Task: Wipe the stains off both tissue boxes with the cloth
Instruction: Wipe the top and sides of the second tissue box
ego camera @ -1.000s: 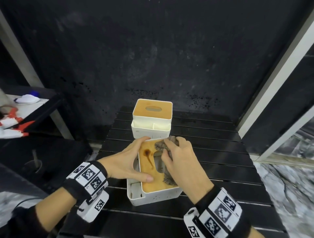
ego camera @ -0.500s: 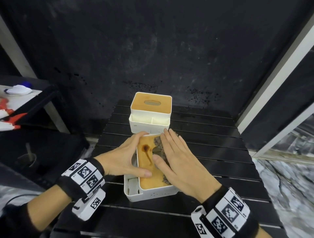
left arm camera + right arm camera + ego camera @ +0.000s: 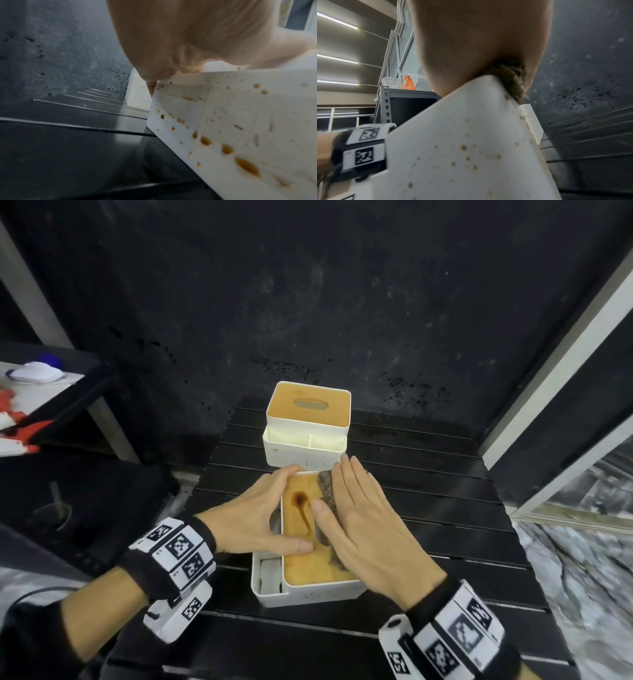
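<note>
The near tissue box [image 3: 308,590] is white with a wooden lid, and a dark brown stain [image 3: 300,501] runs down that lid. My right hand [image 3: 359,515] lies flat with straight fingers on a grey-brown cloth [image 3: 325,487], pressing it onto the lid's right half. The cloth [image 3: 510,79] bunches under the palm at the box's corner. My left hand [image 3: 260,515] cups the box's left side, thumb on the lid and fingers at the far corner. Brown droplets speckle the box's white walls [image 3: 228,135] [image 3: 462,155]. A second tissue box [image 3: 308,426] stands just behind, apart from both hands.
Both boxes stand on a black slatted table [image 3: 428,525] against a dark wall [image 3: 308,302]. A side shelf [image 3: 37,392] at the left carries white and red items. A metal rack holding an orange bottle [image 3: 408,83] shows in the right wrist view.
My right hand went from bunching the cloth with curled fingers to lying flat on it. The left hand kept its hold on the box, and the camera view shifted slightly.
</note>
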### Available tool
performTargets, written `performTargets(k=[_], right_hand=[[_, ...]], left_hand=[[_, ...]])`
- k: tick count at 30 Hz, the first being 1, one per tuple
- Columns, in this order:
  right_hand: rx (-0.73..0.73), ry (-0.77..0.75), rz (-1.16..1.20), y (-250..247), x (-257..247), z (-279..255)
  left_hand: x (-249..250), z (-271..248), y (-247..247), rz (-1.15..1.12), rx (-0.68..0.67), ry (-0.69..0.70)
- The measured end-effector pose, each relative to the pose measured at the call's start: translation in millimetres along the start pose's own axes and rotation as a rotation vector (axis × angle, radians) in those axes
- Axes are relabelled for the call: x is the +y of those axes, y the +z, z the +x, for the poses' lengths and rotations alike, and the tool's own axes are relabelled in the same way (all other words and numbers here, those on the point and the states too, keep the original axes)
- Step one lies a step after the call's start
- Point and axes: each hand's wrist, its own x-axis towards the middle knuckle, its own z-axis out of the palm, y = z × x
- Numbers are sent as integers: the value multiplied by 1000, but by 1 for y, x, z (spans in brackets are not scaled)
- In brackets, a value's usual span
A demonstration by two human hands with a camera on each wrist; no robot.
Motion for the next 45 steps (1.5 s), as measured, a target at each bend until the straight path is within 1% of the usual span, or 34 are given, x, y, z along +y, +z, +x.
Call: performTargets(k=[3, 6, 8, 13, 17, 20, 22, 26, 27, 31, 34, 37, 41, 45], right_hand=[[-23, 0, 20, 1, -5, -24], [-48, 22, -12, 5, -10, -44], [-36, 23, -31, 5, -9, -36], [13, 12, 37, 4, 1, 2], [-17, -2, 52, 6, -1, -22], [-46, 24, 46, 7, -4, -39], [-40, 24, 21, 6, -2, -31], [67, 1, -22, 8, 5, 0], [73, 8, -31, 8, 5, 2], [19, 4, -23, 5, -3, -24], [-4, 11, -94, 3, -8, -40], [6, 19, -142, 3, -6, -25], [49, 26, -128, 6, 2, 0], [7, 10, -96, 4, -4, -24]], left_hand=[[1, -1, 0, 33, 8, -13], [2, -1, -1, 43, 4, -26], [1, -1, -1, 38, -1, -28], [0, -1, 0, 31, 7, 1], [0, 1, 0, 41, -11, -13], [0, 1, 1, 47, -4, -14], [-3, 1, 1, 41, 3, -7], [-5, 3, 2, 42, 6, 18], [-5, 3, 2, 41, 9, 20], [-4, 2, 2, 40, 23, 8], [-5, 3, 3, 50, 31, 3], [-6, 3, 3, 42, 30, 11], [-7, 4, 2, 26, 19, 22], [-6, 3, 3, 33, 21, 7]])
